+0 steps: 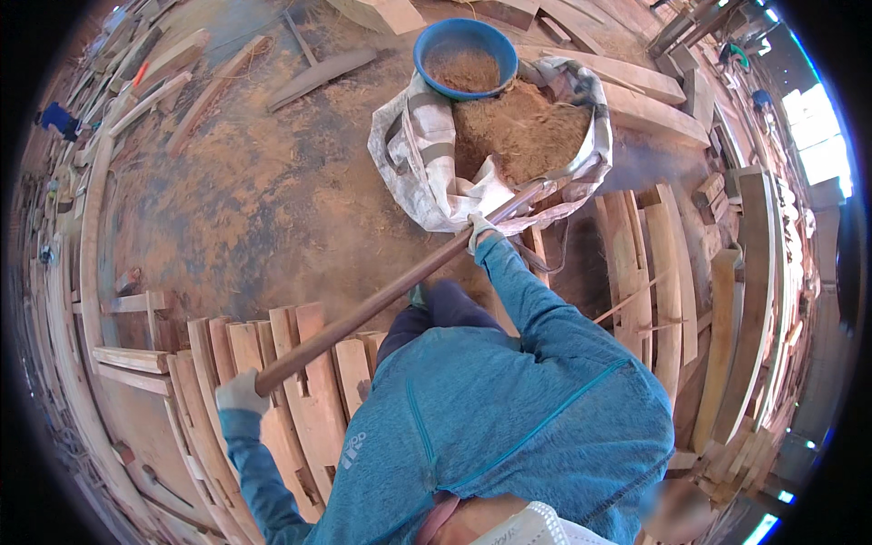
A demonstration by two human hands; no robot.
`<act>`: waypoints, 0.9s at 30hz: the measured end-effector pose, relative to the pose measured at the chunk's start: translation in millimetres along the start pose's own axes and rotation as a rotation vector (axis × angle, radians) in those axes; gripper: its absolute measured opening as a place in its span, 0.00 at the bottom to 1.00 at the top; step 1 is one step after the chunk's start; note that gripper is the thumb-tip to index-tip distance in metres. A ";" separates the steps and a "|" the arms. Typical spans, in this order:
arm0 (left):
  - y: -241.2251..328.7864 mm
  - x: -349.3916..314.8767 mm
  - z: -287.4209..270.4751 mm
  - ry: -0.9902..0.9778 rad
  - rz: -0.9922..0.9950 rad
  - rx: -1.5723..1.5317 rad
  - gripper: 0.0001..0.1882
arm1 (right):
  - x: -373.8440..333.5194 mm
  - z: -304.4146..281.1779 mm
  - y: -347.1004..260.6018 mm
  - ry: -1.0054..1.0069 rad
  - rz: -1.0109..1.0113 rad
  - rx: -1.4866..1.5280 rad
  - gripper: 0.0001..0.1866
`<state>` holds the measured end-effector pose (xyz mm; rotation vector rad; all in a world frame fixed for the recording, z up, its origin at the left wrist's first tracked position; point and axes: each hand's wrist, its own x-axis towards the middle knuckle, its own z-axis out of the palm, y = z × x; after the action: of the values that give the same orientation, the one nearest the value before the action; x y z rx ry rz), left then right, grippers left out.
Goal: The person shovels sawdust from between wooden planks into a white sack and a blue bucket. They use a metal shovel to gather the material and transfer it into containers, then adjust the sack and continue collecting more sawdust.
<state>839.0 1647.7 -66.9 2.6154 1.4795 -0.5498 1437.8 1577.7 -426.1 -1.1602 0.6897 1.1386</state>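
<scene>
A long-handled shovel [363, 315] runs slantwise across the view, its wooden handle low at the left and its far end in the mouth of a white woven sack [406, 186]. Gloved in white, my left hand [241, 393] is closed round the butt of the handle. Farther along, my right hand [480, 231], also gloved, grips the handle just outside the sack's near rim. Brown sawdust [522, 132] fills the sack and looks blurred near the top. The shovel's blade is only partly visible there. A blue basin [463, 34] with sawdust inside sits at the sack's far edge.
Timber pieces [309, 400] stand in a row by my left side, and more planks [668, 263] lie at the right. Heavy beams [649, 113] rest beyond the sack. Sawdust covers the floor [272, 209]. Another person [59, 120] in blue is at far left.
</scene>
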 end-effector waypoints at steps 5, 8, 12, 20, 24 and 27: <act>-46.4 88.6 -31.6 -0.368 0.051 0.048 0.14 | -13.5 25.4 21.9 0.038 0.086 -0.041 0.09; -47.7 148.0 -26.6 -0.486 0.149 -0.002 0.16 | -10.8 31.5 -5.3 0.212 0.138 0.008 0.08; -60.6 217.8 -10.9 -0.571 0.243 -0.022 0.20 | 3.5 58.7 -27.9 0.233 0.024 -0.042 0.07; -108.0 338.3 -23.5 -0.225 0.144 -0.048 0.24 | 39.5 191.3 -54.4 0.235 -0.198 -0.048 0.06; -110.5 397.6 -78.7 -0.225 0.116 0.035 0.23 | 20.5 280.4 -90.0 0.136 -0.155 0.154 0.08; -132.6 440.1 -106.3 -0.164 0.155 0.117 0.24 | -23.4 334.6 -115.0 0.044 -0.204 0.277 0.07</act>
<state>961.0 2101.5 -108.5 2.6663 1.2197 -0.8339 1497.3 1887.7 -264.5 -0.9961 0.7209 0.8198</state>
